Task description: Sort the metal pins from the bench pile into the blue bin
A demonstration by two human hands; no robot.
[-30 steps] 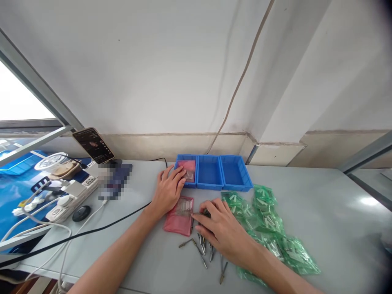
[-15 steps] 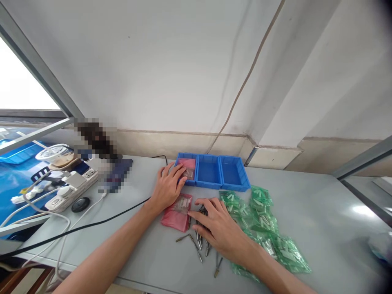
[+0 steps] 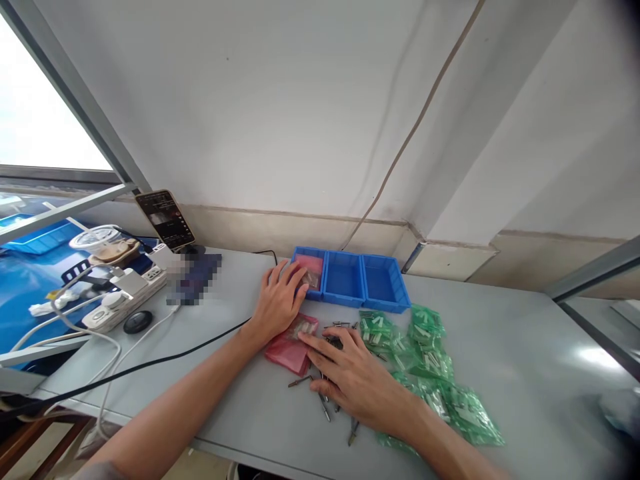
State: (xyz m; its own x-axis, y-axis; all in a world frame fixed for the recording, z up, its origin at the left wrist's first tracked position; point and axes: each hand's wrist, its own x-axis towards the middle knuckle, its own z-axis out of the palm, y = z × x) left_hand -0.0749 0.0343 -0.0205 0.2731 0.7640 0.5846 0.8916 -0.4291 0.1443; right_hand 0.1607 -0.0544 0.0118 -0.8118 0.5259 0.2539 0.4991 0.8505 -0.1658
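My left hand [image 3: 278, 297] lies with fingers extended over the near-left rim of a blue three-compartment bin [image 3: 344, 301]. Its fingertips reach the pink bag [image 3: 311, 265] inside the left compartment. Below that hand, a second pink bag [image 3: 289, 353] rests on the table, partly covered by it. My right hand [image 3: 353, 373] is open, palm down, above a pile of small slim metal parts [image 3: 324, 405]; its index fingertip is at the right edge of the lower pink bag. Most of the pile is hidden under the palm. The middle and right compartments hold nothing visible.
Several green bags of parts [image 3: 433, 363] lie right of my right hand. At left are a power strip [image 3: 127, 303], a round black object [image 3: 138, 322] and a propped phone [image 3: 166, 219]. A black cable [image 3: 190, 357] crosses the grey table [image 3: 530, 373].
My right hand has flattened and its fingers have moved left, onto the lower pink bag's edge. Some metal parts now show beyond its fingers. My left hand stays at the bin.
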